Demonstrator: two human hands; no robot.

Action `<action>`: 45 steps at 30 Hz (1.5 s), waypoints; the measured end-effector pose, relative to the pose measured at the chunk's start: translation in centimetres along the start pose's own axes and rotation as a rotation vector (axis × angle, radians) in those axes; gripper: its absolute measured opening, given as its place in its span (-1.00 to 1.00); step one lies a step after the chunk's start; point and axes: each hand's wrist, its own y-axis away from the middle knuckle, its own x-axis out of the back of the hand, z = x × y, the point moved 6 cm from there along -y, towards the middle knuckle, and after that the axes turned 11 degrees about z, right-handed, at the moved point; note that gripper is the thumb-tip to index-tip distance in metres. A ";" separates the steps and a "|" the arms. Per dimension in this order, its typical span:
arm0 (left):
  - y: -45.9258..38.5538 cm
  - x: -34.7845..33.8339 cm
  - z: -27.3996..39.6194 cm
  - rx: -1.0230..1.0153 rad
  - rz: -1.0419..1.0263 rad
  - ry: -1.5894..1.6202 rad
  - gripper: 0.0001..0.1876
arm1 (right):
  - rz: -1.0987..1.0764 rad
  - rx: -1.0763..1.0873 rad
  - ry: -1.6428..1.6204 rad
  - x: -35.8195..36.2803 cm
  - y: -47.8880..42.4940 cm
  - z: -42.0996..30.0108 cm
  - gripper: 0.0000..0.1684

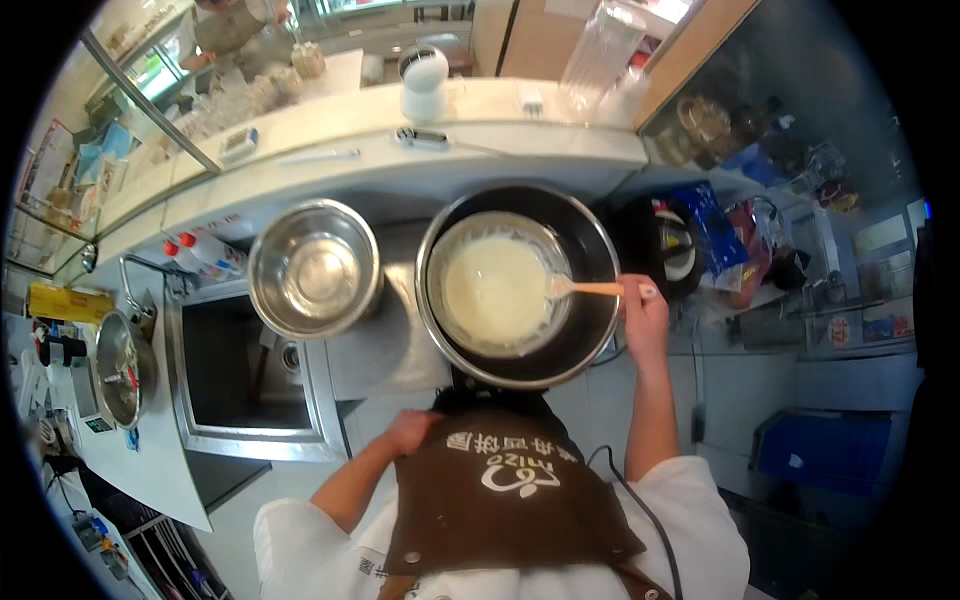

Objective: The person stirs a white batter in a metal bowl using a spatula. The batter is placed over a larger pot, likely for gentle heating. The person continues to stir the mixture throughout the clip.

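Note:
My right hand (643, 319) grips the far end of the light orange handle of a spatula (592, 288). The spatula's pale blade rests at the right side of a metal bowl (556, 247) holding smooth, pale yellow cream or batter (495, 289). That bowl sits inside a larger, deep metal pot (517, 384) in front of me. My left hand (414, 431) is down against the side of my brown apron (480, 525); its fingers are partly hidden, so whether it holds anything is unclear. An empty stainless steel bowl (315, 270) stands left of the pot.
A sink (247, 367) is at the left, with red-capped bottles (210, 255) behind it. Further left, another steel bowl (120, 367) sits on a scale. A ledge (510, 142) runs behind the pot; bags (712, 232) crowd the right. Another person (232, 37) is beyond the counter.

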 end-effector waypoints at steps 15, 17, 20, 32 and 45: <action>-0.2 3.9 5.6 0.058 0.144 0.054 -0.35 | -0.226 -0.058 -0.194 -6.8 0.8 3.3 -0.62; -0.1 3.2 6.0 0.070 0.165 0.086 -0.33 | -0.273 -0.068 -0.231 -7.6 0.7 3.3 -0.63; -0.1 2.6 6.5 0.112 0.158 0.065 -0.33 | -0.319 -0.082 -0.297 -8.7 1.1 3.4 -0.63; 0.7 2.6 6.9 0.112 0.139 0.067 -0.34 | -0.108 0.163 -0.099 -4.2 -2.9 0.6 -0.62; 0.9 3.3 5.9 0.117 0.106 0.024 -0.34 | -0.152 0.192 0.038 -4.9 -0.7 1.3 -0.59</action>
